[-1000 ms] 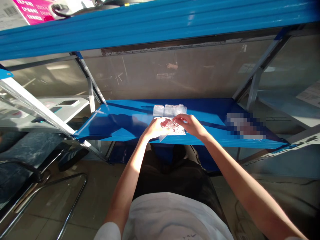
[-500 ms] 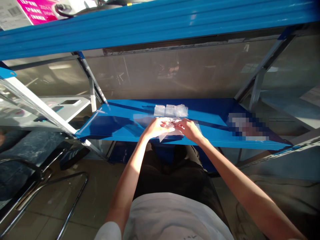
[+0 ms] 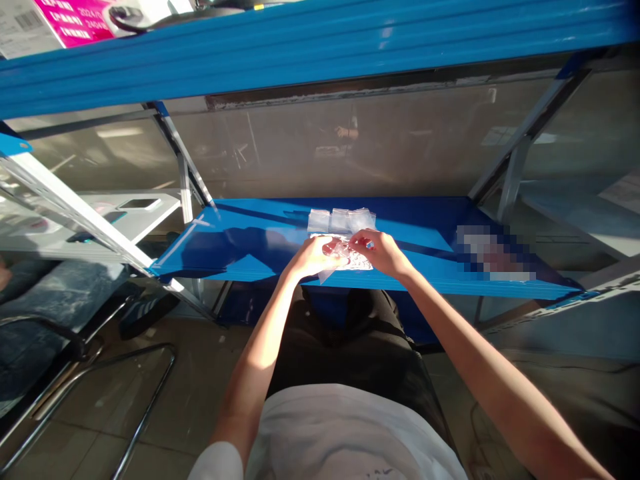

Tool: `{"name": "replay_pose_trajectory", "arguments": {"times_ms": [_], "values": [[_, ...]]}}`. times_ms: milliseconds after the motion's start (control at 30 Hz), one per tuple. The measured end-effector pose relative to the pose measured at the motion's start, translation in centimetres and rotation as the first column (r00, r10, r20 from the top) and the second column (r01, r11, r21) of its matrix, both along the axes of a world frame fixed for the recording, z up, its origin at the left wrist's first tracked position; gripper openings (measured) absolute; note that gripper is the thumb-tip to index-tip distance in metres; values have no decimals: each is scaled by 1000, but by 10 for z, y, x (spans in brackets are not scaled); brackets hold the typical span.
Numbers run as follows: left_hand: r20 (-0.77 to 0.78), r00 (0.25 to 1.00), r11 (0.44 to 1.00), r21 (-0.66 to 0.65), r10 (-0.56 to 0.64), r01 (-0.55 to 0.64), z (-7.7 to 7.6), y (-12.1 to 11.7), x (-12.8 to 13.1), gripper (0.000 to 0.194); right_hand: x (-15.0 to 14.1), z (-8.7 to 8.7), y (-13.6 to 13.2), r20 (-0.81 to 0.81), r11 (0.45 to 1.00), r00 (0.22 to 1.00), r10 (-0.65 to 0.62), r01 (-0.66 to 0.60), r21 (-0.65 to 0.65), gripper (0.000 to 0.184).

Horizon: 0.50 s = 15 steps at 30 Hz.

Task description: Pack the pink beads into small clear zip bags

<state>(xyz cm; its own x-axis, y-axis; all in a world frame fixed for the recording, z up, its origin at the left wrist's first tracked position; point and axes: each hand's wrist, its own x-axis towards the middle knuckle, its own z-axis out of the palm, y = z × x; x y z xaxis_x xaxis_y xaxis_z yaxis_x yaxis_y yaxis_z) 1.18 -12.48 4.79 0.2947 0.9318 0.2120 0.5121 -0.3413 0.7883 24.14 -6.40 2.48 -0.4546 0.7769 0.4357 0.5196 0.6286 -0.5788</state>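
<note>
My left hand [image 3: 313, 257] is closed, thumb and fingers pinching a clear plastic bag [image 3: 326, 274] whose corner hangs below them near the shelf's front edge. Close on its right, my right hand [image 3: 384, 253] has thumb and fingertips curled together at the bag's opening; whatever they pinch is too small to make out. Under and between both hands lies a bright, white, crumpled-looking patch [image 3: 361, 261], perhaps small pieces, washed out by sunlight. Just beyond my fingers, several flat clear zip bags [image 3: 345, 220] rest in a row on the blue shelf [image 3: 250, 230].
A blue upper shelf [image 3: 320, 50] crosses above, carrying a pink and white box [image 3: 75, 23]. Metal posts [image 3: 80, 207] frame the sides. Left are a side table [image 3: 150, 223] with a phone-like object [image 3: 139, 204] and a chrome-framed chair [image 3: 145, 400]. A blurred-out patch covers the shelf's right end.
My right hand has shifted slightly right and up, away from my left fingers. More of the white patch between the hands now shows. My left hand has stayed nearly in place.
</note>
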Motion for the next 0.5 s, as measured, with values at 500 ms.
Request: {"name": "replay_pose_trajectory", "arguments": {"times_ms": [500], "values": [[26, 1000, 998, -65, -4, 5, 4, 1, -3, 56, 4, -11, 7, 170, 998, 984, -59, 55, 27, 16]]}}
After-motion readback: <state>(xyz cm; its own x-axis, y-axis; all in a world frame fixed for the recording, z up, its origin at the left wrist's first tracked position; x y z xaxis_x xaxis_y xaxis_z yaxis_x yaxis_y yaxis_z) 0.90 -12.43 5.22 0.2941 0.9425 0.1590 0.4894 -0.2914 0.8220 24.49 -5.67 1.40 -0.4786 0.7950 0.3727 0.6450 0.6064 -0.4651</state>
